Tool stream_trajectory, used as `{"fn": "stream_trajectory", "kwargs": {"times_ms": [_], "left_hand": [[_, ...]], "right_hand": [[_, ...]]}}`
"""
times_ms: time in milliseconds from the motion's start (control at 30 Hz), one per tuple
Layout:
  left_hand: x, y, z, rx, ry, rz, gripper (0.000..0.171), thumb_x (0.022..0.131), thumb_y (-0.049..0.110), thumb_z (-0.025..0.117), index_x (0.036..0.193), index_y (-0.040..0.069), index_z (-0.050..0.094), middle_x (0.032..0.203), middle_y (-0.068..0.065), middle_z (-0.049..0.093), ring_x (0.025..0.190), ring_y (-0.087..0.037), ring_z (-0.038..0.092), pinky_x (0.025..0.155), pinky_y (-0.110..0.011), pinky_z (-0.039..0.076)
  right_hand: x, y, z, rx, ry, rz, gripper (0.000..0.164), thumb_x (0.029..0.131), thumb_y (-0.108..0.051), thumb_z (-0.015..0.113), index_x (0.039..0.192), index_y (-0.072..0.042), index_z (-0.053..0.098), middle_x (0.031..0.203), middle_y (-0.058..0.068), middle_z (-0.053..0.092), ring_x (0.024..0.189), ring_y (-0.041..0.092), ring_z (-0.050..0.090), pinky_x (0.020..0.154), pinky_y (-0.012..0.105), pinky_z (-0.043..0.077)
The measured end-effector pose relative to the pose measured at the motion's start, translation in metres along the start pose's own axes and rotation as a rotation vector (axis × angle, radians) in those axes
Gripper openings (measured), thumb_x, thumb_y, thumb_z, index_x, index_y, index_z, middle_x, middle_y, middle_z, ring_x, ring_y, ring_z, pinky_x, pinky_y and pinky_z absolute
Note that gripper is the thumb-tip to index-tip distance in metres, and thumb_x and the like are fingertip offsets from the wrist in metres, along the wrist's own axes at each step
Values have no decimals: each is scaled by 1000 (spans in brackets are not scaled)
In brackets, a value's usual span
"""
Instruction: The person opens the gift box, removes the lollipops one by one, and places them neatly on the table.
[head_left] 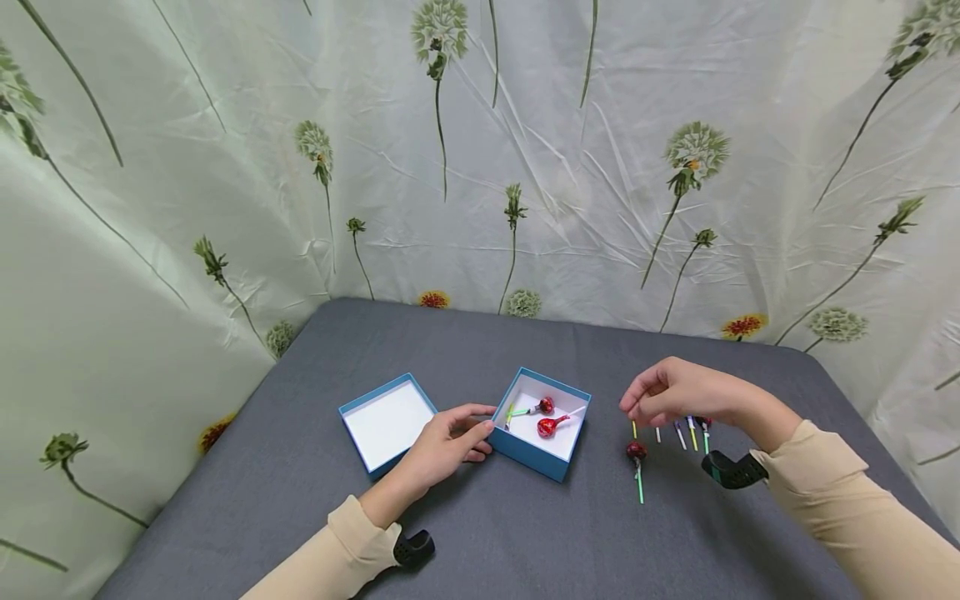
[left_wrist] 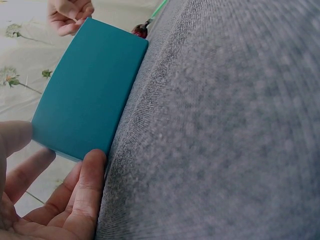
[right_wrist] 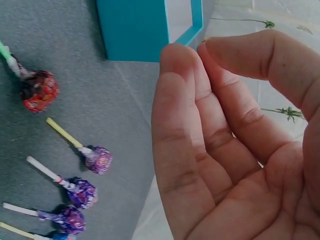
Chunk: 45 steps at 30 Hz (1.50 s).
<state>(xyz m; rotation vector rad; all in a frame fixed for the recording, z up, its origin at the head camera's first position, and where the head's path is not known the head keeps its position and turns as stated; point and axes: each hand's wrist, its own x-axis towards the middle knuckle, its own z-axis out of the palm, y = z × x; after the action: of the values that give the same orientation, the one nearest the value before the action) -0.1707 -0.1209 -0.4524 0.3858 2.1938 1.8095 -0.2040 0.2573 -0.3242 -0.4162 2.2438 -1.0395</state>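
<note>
A blue box (head_left: 534, 450) with a white inside stands on the cloth-covered table. Inside it lie a red-wrapped lollipop (head_left: 549, 427) and another lollipop with a green stick (head_left: 522, 412). At the box's left corner, my left hand (head_left: 442, 446) touches the wall with thumb and fingertips, fingers fairly straight. To the right of the box, my right hand (head_left: 686, 392) hovers with loosely bent fingers. In the right wrist view, nothing shows between its thumb and fingers (right_wrist: 175, 115). Below it lies a dark red lollipop (head_left: 636, 451) with a green stick.
A blue-edged lid (head_left: 388, 423) lies with its white inside up, left of the box. Several lollipops, some purple-wrapped (right_wrist: 82, 192), lie in a row under and beyond my right hand. A flowered curtain (head_left: 555, 167) hangs behind the table (head_left: 480, 533).
</note>
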Motion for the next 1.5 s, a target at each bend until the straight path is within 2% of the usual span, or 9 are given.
{"fn": "stream_trajectory", "kwargs": {"times_ms": [233, 433, 733, 900, 1167, 1500], "left_hand": [[0, -1, 1, -2, 3, 6, 40, 109, 26, 65, 145, 8, 65, 124, -18, 75, 98, -21, 77, 86, -36, 67], [0, 0, 1, -1, 3, 0, 40, 110, 26, 65, 146, 9, 65, 125, -18, 75, 98, -21, 77, 87, -36, 67], [-1, 0, 0, -3, 2, 1, 40, 110, 26, 64, 146, 9, 65, 126, -18, 74, 99, -21, 77, 87, -37, 67], [-1, 0, 0, -7, -1, -1, 40, 110, 26, 64, 146, 9, 65, 126, -18, 74, 99, -21, 77, 87, -36, 67], [-1, 1, -1, -1, -3, -2, 40, 110, 26, 64, 146, 8, 65, 125, -18, 75, 99, -22, 77, 87, -36, 67], [0, 1, 0, -6, -9, -4, 40, 110, 26, 64, 146, 8, 64, 126, -18, 74, 99, -20, 77, 86, -35, 67]], "right_hand": [[9, -8, -6, -13, 0, 0, 23, 99, -6, 65, 118, 4, 74, 100, 2, 75, 86, 10, 64, 77, 24, 58], [18, -17, -9, -30, -3, 13, 23, 100, -8, 68, 119, 2, 74, 100, 0, 76, 91, 13, 65, 80, 24, 59], [33, -35, -8, -82, -59, -15, 23, 100, -8, 73, 120, 2, 75, 104, 3, 78, 91, 14, 67, 80, 25, 60], [41, -43, -7, -137, -83, -24, 23, 99, -7, 72, 120, 4, 75, 104, 3, 79, 91, 14, 67, 79, 26, 59], [57, -56, -5, -168, -103, -33, 23, 99, -4, 70, 119, 4, 75, 110, 10, 81, 95, 9, 69, 88, 28, 59], [76, -65, 3, -241, -144, -30, 25, 96, -2, 67, 118, 4, 76, 110, 12, 79, 91, 10, 63, 84, 26, 57]]}}
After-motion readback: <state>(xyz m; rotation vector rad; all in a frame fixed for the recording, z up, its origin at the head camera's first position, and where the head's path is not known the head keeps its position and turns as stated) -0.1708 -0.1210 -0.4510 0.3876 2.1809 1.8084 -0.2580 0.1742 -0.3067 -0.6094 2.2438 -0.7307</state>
